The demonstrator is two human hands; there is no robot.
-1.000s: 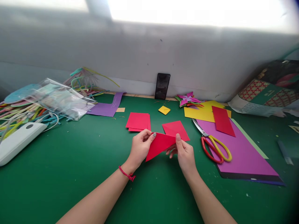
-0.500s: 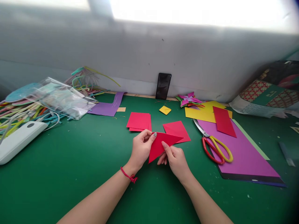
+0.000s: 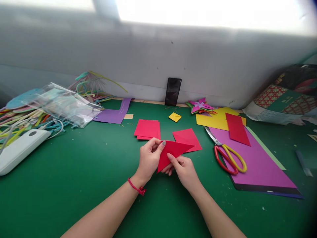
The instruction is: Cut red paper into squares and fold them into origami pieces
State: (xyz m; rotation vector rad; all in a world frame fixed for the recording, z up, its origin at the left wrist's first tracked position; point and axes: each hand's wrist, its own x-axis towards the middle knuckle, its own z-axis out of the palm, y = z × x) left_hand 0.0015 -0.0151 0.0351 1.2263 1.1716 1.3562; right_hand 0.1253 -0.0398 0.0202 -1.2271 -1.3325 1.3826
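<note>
On the green table [image 3: 99,198], my left hand [image 3: 149,158] and right hand [image 3: 185,172] pinch one folded red paper [image 3: 170,149] between them, near two stacked red squares [image 3: 147,128] and one pair of scissors [image 3: 229,155]

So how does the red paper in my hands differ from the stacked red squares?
The folded red paper is triangular; the stacked red squares are four-cornered. The left hand and right hand hold the folded red paper, while the stacked red squares lie on the green table. Both are red.
</note>
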